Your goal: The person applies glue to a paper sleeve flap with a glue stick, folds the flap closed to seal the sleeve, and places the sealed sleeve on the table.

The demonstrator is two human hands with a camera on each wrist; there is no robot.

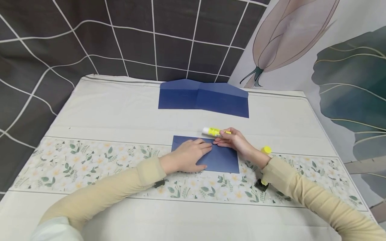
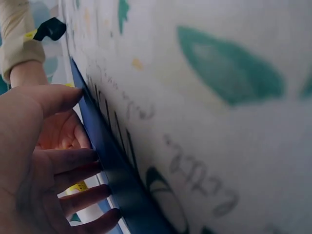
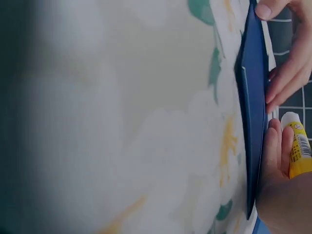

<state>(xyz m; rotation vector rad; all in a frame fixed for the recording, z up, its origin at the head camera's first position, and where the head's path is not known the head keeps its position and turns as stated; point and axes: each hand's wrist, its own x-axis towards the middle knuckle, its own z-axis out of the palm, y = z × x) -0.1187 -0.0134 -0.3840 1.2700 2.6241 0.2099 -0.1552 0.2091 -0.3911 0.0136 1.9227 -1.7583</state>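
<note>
A dark blue envelope lies flat on the floral strip of the tablecloth, both hands on its upper part. My left hand presses down on its left half with fingers spread and nearly straight. Between thumb and fingers, my right hand holds a yellow-and-white glue stick sideways, just beyond the envelope's far edge. Fingertips of that same hand rest at the edge below the stick. In the right wrist view the glue stick shows its white end pointing toward the left hand.
Two more blue envelopes, the left one and the right one, lie side by side at the back with flaps up. A yellow cap stands beside the right wrist. Dark gridded cloth hangs behind the table.
</note>
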